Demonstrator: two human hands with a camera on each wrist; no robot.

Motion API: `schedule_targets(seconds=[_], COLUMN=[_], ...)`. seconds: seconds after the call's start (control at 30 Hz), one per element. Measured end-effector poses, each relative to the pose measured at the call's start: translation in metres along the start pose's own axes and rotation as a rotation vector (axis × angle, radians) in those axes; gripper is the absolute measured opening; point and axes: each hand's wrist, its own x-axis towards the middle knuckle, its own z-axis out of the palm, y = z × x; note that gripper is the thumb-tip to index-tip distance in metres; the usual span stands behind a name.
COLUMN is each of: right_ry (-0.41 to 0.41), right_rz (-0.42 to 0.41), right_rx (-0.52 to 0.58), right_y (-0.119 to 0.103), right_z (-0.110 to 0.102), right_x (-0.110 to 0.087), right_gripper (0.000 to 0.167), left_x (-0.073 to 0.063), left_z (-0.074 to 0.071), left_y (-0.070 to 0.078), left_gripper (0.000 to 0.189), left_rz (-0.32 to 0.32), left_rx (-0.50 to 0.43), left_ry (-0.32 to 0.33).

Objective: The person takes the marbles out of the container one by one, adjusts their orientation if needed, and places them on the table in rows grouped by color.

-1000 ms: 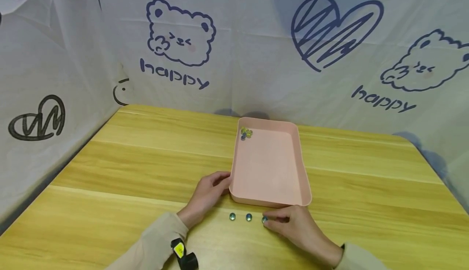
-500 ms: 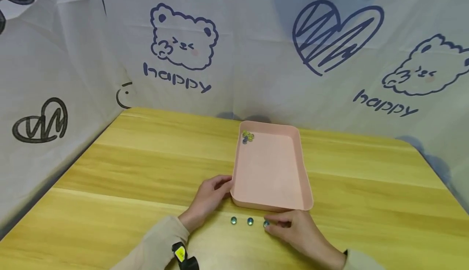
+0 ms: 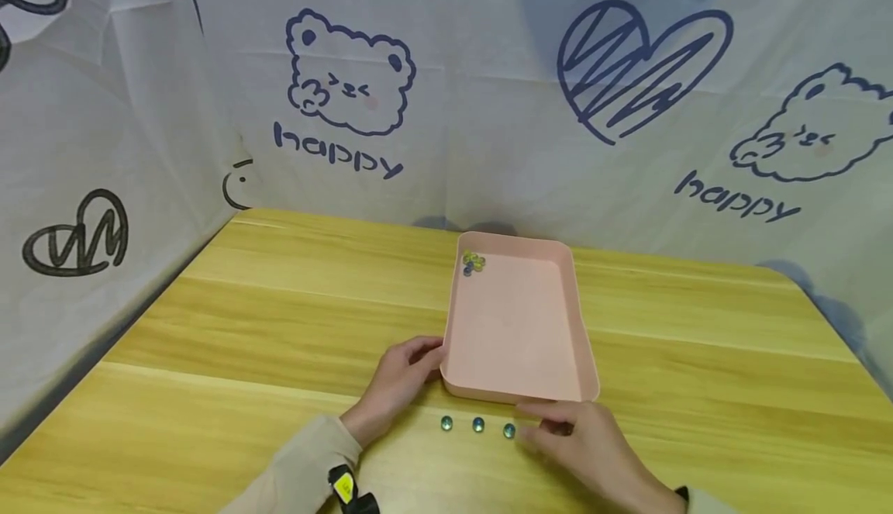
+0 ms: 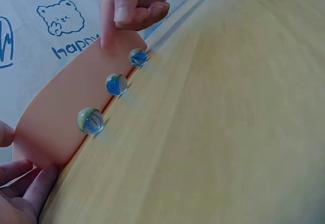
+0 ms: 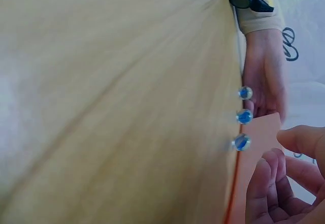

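Observation:
Three clear glass marbles with blue swirls stand in a row on the table before the pink tray point(image 3: 516, 320): the left marble point(image 3: 446, 423), the middle marble point(image 3: 477, 425) and the right marble point(image 3: 509, 431). My right hand point(image 3: 593, 444) is just right of the right marble, thumb and forefinger slightly parted and holding nothing; the right wrist view shows a gap between its fingers point(image 5: 260, 181) and the marbles. At the tray's near left corner, my left hand point(image 3: 394, 382) rests its fingers against the wall. Several yellow and blue marbles point(image 3: 473, 263) lie in the tray's far left corner.
The wooden table point(image 3: 279, 297) stretches out on both sides of the tray. A white cloth point(image 3: 488, 111) with printed bears and hearts hangs behind the table and along its left side. A black wrist camera point(image 3: 352, 491) sits at the left cuff.
My right hand has let go of the right marble and drawn a little to the right. That marble stays in the row. The left hand keeps its place at the tray.

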Motion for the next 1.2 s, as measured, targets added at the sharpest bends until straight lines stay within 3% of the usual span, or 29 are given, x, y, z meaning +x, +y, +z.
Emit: schedule_targets(seconds=[0.13,0.3,0.4,0.57,0.7,0.87,1.2], right_ry=[-0.026,-0.124,-0.168,-0.107,-0.049,-0.030,0.009], right_rz=[-0.047,-0.247,-0.302,-0.207,-0.112,-0.076,0.038], right_rx=[-0.010,0.007,0.023,-0.016,0.019,0.050,0.000], right_y=[-0.003,-0.011,-0.018,-0.026,-0.025,-0.023,-0.009], right_z=[-0.007,-0.025,-0.037,-0.050,-0.058,-0.067,-0.077], right_x=[-0.001,0.006,0.015,0.031,0.046,0.063,0.104], right_gripper=[0.028,0.020,0.023,0.029,0.024,0.023,0.034], left_x=[0.000,0.001,0.001,0.001,0.001,0.000,0.000], left_z=[0.000,0.000,0.000,0.002,0.003,0.003,0.001], left_y=[0.001,0.002,0.001,0.000,0.000,0.001,0.001], left_gripper=[0.034,0.034,0.034,0.034,0.035,0.034,0.034], left_rz=[0.001,0.002,0.003,0.004,-0.002,-0.003,0.001], left_rx=[-0.012,-0.023,-0.035,-0.034,-0.042,-0.026,-0.025], left_ry=[-0.005,-0.005,-0.011,-0.008,-0.012,-0.006,-0.004])
